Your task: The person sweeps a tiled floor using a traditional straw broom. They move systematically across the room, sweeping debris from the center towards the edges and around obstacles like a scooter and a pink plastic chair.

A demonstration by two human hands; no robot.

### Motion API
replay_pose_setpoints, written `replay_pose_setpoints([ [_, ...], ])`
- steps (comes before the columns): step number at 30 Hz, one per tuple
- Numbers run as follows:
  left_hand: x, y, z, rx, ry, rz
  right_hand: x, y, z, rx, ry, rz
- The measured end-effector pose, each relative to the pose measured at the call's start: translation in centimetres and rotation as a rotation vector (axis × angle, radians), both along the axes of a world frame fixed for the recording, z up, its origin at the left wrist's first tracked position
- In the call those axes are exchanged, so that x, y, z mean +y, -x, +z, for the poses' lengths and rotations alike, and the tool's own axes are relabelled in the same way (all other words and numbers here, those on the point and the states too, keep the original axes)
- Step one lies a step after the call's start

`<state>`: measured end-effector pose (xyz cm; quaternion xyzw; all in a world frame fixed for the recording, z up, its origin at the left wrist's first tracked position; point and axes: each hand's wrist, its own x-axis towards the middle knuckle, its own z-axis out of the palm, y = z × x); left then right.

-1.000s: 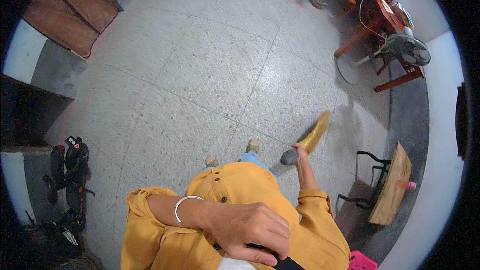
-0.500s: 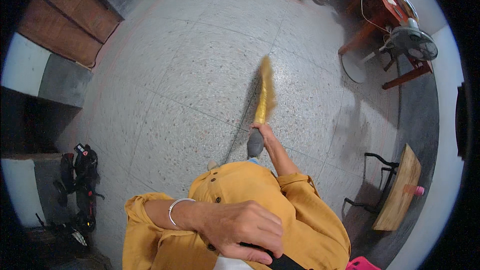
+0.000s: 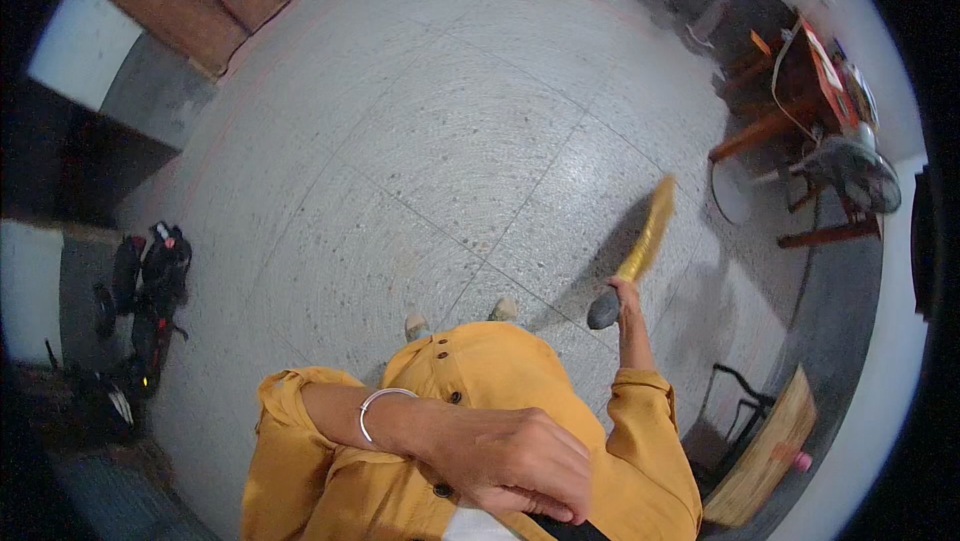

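Note:
My right hand (image 3: pixel 626 295) is wrapped round the handle of a short broom (image 3: pixel 645 241), out at the right of my body. The broom's yellow-wrapped neck and golden bristles point away from me, over the floor. A rounded dark grey handle end sticks out on the near side of the fist. My left hand (image 3: pixel 520 456), with a silver bangle on its wrist, lies across my front in a closed grip. Its fingers are curled over a black strap (image 3: pixel 568 528), mostly hidden beneath them.
Speckled tile floor (image 3: pixel 450 161) spreads ahead. A wooden table (image 3: pixel 775 126) and a standing fan (image 3: pixel 855 176) are at the far right. Nearer on the right is a wooden board on a black metal frame (image 3: pixel 765 451). A dark scooter (image 3: pixel 150 311) stands left; brown doors (image 3: pixel 190 1) are far left.
The broom and my right hand have swung to the right, away from my body's middle. The view has turned slightly. My left hand keeps its grip across my front.

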<state>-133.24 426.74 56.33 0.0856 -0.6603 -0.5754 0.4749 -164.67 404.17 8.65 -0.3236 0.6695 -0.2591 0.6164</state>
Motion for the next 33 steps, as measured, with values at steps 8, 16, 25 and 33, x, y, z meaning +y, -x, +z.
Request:
replay_pose_setpoints([
  [8,1.5,-0.5,0.2,0.235,-0.098,0.289,0.2,-7.9,-0.6,0.09,-0.263,0.088],
  [16,3.7,-0.8,-0.1,0.314,-0.012,0.395,5.3,-19.8,4.0,-0.231,-0.281,0.486],
  [25,8.4,-4.1,0.7,0.372,0.0,0.372,13.6,-26.5,17.5,-0.345,-0.39,0.904],
  [33,12.4,-6.0,0.1,0.523,-0.038,0.272,20.7,-33.2,15.3,-0.394,-0.646,1.383],
])
